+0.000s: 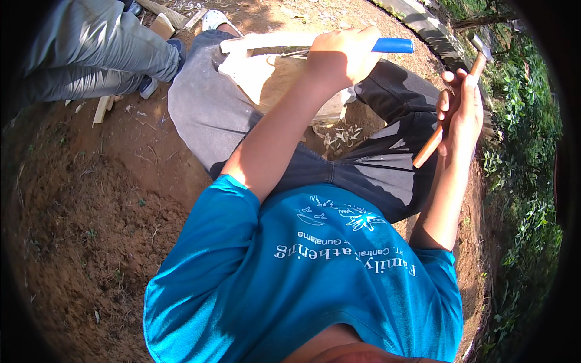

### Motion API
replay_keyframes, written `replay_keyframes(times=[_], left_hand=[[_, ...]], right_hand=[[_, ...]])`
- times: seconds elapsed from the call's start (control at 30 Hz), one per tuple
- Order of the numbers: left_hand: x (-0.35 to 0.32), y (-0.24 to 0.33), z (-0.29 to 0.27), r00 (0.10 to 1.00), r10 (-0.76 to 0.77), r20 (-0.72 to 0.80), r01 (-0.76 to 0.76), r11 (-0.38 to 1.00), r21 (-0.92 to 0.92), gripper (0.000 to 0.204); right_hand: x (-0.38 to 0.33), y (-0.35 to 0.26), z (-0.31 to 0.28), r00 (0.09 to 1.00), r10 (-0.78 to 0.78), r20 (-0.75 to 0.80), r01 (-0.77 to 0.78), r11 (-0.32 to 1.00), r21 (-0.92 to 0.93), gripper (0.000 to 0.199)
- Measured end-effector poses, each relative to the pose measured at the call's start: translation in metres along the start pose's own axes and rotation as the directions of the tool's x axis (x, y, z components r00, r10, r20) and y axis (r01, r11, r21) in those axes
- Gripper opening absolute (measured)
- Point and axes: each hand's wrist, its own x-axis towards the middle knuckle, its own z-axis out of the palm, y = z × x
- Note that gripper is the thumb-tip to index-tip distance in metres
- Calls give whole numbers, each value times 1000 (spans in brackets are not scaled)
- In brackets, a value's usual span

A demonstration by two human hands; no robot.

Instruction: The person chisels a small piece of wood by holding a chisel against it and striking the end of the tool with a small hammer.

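My left hand [342,57] is closed round a long tool with a pale, sunlit shaft [272,41] and a blue end [393,45] that sticks out to the right of my fist. Glare hides what the tool's left end is made of. Below it, between my knees, sits a wood block [284,85] with a bright cut face. Out to the right, my right hand [463,109] holds a hammer [430,147] by its wooden handle, metal head upward. Its fingers are partly bent around the handle.
Wood shavings [339,136] lie on the ground between my legs. Another person's legs in grey trousers [109,48] stand close at the far left, near loose wood offcuts [162,25]. A concrete edge [423,27] and green plants [526,139] border the right side.
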Motion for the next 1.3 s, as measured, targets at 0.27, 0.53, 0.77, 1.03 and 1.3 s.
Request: replay_keyframes(times=[0.27,0.53,0.77,1.03,1.3], left_hand=[[-4,-2,14,990,63,-128,-59,998,37,26],[-8,1,6,999,40,-12,-39,997,61,36],[-12,-5,21,978,81,-192,-75,996,37,22],[-15,-7,30,953,129,-274,-119,992,51,20],[-13,-4,34,936,174,-306,-156,984,81,21]], right_hand=[[-54,13,-6,997,75,-19,-73,996,50,37],[-37,9,-25,988,-31,-149,49,991,123,38],[-43,12,-12,997,60,-40,-58,997,51,34],[-48,24,3,978,174,117,-171,985,-39,30],[-54,24,-9,963,214,164,-208,977,-52,37]])
